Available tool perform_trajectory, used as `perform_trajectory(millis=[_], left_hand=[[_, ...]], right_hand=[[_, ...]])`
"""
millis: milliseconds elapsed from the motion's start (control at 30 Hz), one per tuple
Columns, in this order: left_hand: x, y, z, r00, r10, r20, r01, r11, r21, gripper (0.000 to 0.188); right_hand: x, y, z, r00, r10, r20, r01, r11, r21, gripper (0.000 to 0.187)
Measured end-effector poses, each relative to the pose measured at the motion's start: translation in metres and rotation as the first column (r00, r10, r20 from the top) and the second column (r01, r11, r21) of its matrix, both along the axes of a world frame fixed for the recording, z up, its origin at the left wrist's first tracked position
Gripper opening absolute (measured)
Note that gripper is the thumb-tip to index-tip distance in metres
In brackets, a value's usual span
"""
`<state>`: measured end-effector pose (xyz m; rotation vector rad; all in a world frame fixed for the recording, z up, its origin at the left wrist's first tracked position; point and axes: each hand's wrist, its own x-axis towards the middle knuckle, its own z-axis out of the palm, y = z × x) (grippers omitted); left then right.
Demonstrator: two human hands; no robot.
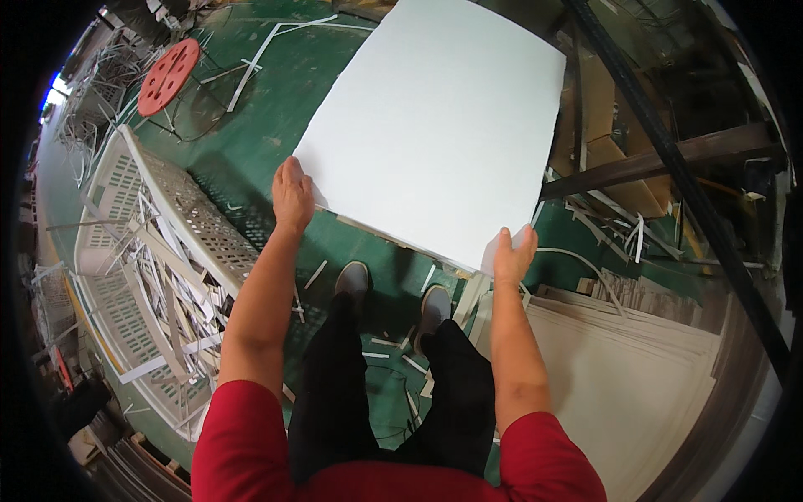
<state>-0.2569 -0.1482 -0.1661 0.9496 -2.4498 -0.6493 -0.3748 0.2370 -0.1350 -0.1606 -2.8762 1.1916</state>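
A large white sheet of board (439, 125) lies in front of me, its near edge toward my body. My left hand (293, 197) grips its left edge close to the near left corner, fingers together. At the near right corner my right hand (512, 258) holds the sheet between thumb and fingers; some of those fingertips are hidden. A thin brownish edge shows under the near side of the white sheet. Whether it is one sheet or several stacked together, I cannot tell.
A white perforated plastic basket (188, 209) full of offcut strips stands on the left. Beyond it is a red-topped stool (170, 77). Stacked pale boards (623, 368) lie at right, below a dark slanting metal bar (669, 155). Loose strips litter the green floor (251, 125).
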Motion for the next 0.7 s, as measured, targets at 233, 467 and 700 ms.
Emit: perform_trajectory(millis=[233, 467, 700], left_hand=[[0.0, 0.003, 0.024, 0.998, 0.049, 0.033, -0.054, 0.986, 0.155, 0.052], [0.0, -0.004, 0.04, 0.997, 0.034, 0.07, -0.049, 0.974, 0.221, 0.055], [0.008, -0.006, 0.042, 0.999, 0.025, 0.04, -0.032, 0.985, 0.171, 0.055]], right_hand=[[0.003, 0.007, -0.026, 0.983, -0.052, -0.176, 0.077, 0.988, 0.134, 0.062], [0.003, -0.008, 0.007, 0.993, -0.106, 0.059, 0.098, 0.988, 0.118, 0.066], [0.001, -0.015, 0.007, 0.988, -0.147, 0.047, 0.135, 0.971, 0.197, 0.07]])
